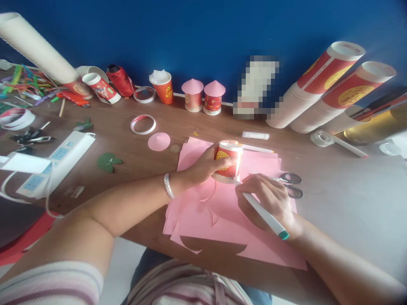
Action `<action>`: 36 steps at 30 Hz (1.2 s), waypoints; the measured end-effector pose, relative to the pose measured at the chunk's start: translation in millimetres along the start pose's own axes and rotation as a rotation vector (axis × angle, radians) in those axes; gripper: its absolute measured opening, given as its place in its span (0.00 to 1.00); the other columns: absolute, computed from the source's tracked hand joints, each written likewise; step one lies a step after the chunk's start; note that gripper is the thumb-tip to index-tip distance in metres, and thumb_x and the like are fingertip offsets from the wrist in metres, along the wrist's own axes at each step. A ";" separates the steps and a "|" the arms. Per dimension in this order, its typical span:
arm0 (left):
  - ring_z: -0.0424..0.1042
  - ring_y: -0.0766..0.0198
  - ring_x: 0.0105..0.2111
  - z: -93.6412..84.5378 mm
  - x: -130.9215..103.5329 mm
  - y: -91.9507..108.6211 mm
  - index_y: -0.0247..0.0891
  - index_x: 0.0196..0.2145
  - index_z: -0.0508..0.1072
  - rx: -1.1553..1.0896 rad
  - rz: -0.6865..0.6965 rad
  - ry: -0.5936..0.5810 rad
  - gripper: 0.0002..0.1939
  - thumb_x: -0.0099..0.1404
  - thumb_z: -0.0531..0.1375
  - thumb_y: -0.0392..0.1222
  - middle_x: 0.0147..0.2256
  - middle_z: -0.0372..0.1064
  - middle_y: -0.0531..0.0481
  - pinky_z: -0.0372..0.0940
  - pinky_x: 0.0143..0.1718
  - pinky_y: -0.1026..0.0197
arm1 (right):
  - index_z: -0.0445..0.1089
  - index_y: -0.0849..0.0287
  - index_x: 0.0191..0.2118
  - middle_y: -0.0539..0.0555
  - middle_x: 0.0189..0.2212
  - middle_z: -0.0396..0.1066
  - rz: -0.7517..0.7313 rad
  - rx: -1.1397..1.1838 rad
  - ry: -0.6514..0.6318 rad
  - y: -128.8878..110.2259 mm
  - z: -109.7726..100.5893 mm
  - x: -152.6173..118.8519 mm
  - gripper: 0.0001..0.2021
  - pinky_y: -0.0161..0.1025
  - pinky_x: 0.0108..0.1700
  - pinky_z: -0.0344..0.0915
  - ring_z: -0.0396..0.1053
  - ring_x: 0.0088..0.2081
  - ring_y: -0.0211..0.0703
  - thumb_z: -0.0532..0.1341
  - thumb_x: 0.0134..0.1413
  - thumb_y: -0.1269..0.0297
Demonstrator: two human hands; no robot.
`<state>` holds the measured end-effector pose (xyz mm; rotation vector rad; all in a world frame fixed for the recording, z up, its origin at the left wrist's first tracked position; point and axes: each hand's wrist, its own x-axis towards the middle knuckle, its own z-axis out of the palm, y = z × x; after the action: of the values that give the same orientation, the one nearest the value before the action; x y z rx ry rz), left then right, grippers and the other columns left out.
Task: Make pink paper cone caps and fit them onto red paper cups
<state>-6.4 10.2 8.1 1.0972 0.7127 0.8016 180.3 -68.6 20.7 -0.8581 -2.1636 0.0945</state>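
Note:
A red paper cup (226, 163) with a gold design is gripped by my left hand (210, 163), its fingers wrapped round the side. Closed around a white marker pen (265, 216) with a green end, my right hand (267, 199) holds the pen's tip at the cup's pale lower band. Beneath both hands lie sheets of pink paper (190, 220), some with curved cuts. Scissors (294, 185) with dark handles rest on the paper just beyond my right hand. A white glue stick (255, 135) lies past the sheets.
Two cups with pink cone tops (192, 95) stand by the blue wall. Tall stacks of paper cups (330, 84) lean at the right. A power strip (59, 163), a pink paper cone (159, 142) and a green paper piece (108, 162) lie left. Tape (324, 138) sits right.

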 end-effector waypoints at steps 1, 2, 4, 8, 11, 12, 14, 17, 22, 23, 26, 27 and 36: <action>0.70 0.58 0.43 0.2 -0.1 0.2 0.36 0.54 0.71 -0.001 -0.001 0.000 0.30 0.59 0.70 0.53 0.46 0.71 0.43 0.68 0.43 0.58 | 0.67 0.56 0.39 0.48 0.25 0.70 0.002 0.004 0.000 0.2 0.3 -0.5 0.10 0.38 0.28 0.66 0.68 0.25 0.39 0.60 0.58 0.80; 0.70 0.58 0.43 0.5 -0.3 0.7 0.36 0.54 0.71 -0.003 -0.002 0.000 0.30 0.59 0.71 0.53 0.46 0.71 0.42 0.68 0.43 0.58 | 0.67 0.56 0.39 0.48 0.25 0.70 0.003 0.009 0.000 0.4 0.5 -0.9 0.10 0.38 0.29 0.67 0.69 0.25 0.39 0.60 0.58 0.80; 0.70 0.59 0.43 1.2 -0.8 2.1 0.36 0.54 0.72 -0.001 0.001 -0.001 0.30 0.59 0.71 0.54 0.46 0.71 0.42 0.68 0.42 0.58 | 0.67 0.57 0.39 0.48 0.26 0.70 0.001 0.020 -0.002 0.5 0.8 -1.2 0.10 0.38 0.30 0.67 0.69 0.26 0.40 0.60 0.58 0.81; 0.69 0.60 0.41 2.6 -1.5 5.7 0.36 0.53 0.73 0.012 -0.006 -0.015 0.29 0.59 0.70 0.54 0.43 0.71 0.44 0.68 0.41 0.58 | 0.66 0.56 0.40 0.48 0.26 0.70 0.003 0.020 -0.008 0.3 1.0 -0.6 0.11 0.37 0.29 0.66 0.68 0.26 0.39 0.60 0.58 0.81; 0.69 0.61 0.41 2.6 -1.6 6.3 0.36 0.53 0.72 0.004 -0.011 -0.005 0.29 0.59 0.71 0.54 0.43 0.70 0.45 0.67 0.40 0.60 | 0.66 0.56 0.39 0.48 0.26 0.71 0.005 0.014 -0.009 0.3 1.2 0.2 0.11 0.37 0.29 0.67 0.69 0.26 0.39 0.60 0.59 0.81; 0.69 0.61 0.41 2.3 -1.6 5.8 0.36 0.52 0.72 0.002 -0.010 -0.001 0.29 0.59 0.71 0.54 0.42 0.70 0.45 0.67 0.40 0.60 | 0.66 0.56 0.39 0.48 0.26 0.71 0.004 0.012 -0.006 0.3 1.1 0.5 0.11 0.37 0.29 0.67 0.70 0.26 0.39 0.60 0.59 0.80; 0.69 0.61 0.40 1.3 -1.3 4.0 0.36 0.52 0.72 0.005 -0.006 -0.001 0.29 0.59 0.71 0.54 0.42 0.69 0.46 0.68 0.40 0.60 | 0.67 0.55 0.39 0.48 0.26 0.71 0.000 0.009 0.004 0.2 0.9 1.3 0.11 0.37 0.28 0.68 0.70 0.26 0.39 0.60 0.58 0.81; 0.70 0.61 0.40 -0.5 -0.8 0.7 0.36 0.52 0.72 0.012 -0.003 -0.009 0.28 0.60 0.70 0.54 0.42 0.70 0.46 0.68 0.41 0.58 | 0.67 0.55 0.39 0.47 0.26 0.70 -0.014 0.027 0.027 -0.6 -0.2 2.8 0.13 0.39 0.30 0.72 0.72 0.27 0.40 0.60 0.56 0.82; 0.71 0.56 0.46 -2.4 -1.0 -0.9 0.39 0.56 0.70 0.013 0.015 0.019 0.30 0.60 0.69 0.53 0.49 0.71 0.43 0.68 0.46 0.54 | 0.67 0.54 0.40 0.46 0.26 0.69 -0.021 0.081 0.036 -2.7 -1.5 3.9 0.14 0.44 0.36 0.78 0.70 0.25 0.39 0.60 0.54 0.82; 0.71 0.55 0.48 -2.5 -1.3 -0.5 0.39 0.56 0.70 0.017 0.023 0.021 0.29 0.60 0.69 0.52 0.50 0.71 0.43 0.68 0.47 0.54 | 0.67 0.54 0.40 0.46 0.25 0.68 -0.022 0.083 0.035 -3.1 -1.5 3.9 0.14 0.44 0.37 0.78 0.68 0.24 0.38 0.60 0.55 0.82; 0.71 0.55 0.49 -2.7 -2.3 1.1 0.39 0.56 0.69 0.032 0.051 0.026 0.27 0.61 0.67 0.49 0.51 0.71 0.42 0.67 0.49 0.54 | 0.67 0.54 0.39 0.46 0.25 0.67 -0.021 0.079 0.020 -4.0 -1.4 3.7 0.14 0.44 0.37 0.79 0.67 0.24 0.38 0.59 0.55 0.83; 0.71 0.55 0.49 -2.8 -2.8 1.4 0.38 0.56 0.69 0.034 0.059 0.028 0.27 0.62 0.67 0.49 0.50 0.72 0.42 0.67 0.49 0.54 | 0.66 0.54 0.39 0.46 0.26 0.67 -0.021 0.079 0.015 -4.2 -1.4 3.7 0.14 0.44 0.36 0.78 0.67 0.24 0.38 0.59 0.55 0.83; 0.71 0.57 0.47 -6.9 0.0 -8.1 0.41 0.59 0.68 -0.048 0.056 0.053 0.27 0.65 0.66 0.50 0.49 0.70 0.46 0.66 0.47 0.56 | 0.66 0.54 0.39 0.46 0.25 0.66 -0.058 0.056 0.033 -4.7 -0.4 4.6 0.15 0.44 0.35 0.78 0.66 0.24 0.38 0.59 0.54 0.84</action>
<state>-10.4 11.5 -1.7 1.0596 0.7065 0.8944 175.9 -69.5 25.4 -0.7595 -2.1434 0.1111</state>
